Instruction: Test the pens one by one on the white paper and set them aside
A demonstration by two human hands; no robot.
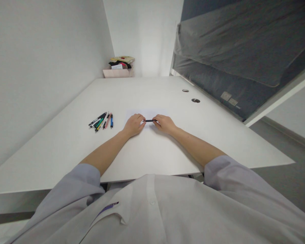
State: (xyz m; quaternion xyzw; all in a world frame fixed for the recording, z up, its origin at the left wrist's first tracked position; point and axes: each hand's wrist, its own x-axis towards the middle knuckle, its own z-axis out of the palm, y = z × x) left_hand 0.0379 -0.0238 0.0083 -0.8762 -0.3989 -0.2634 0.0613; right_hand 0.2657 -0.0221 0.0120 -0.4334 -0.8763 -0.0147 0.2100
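Note:
A slim black pen (149, 120) lies level between my two hands, over a white sheet of paper (147, 112) on the table. My left hand (134, 124) pinches the pen's left end between thumb and fingers. At the other end, my right hand (165, 124) grips the pen the same way. Both wrists are close to the tabletop. Left of my left hand is a loose pile of several pens (101, 122) in black, white, green, yellow, pink and blue, some overlapping.
The white table (152, 152) runs back to a wall. A pale box (117, 73) with cloth-like items and packets stands at the far left. Two round cable holes (195, 100) sit toward the right edge, beside a dark, cloth-draped panel (231, 51). A wall borders the left.

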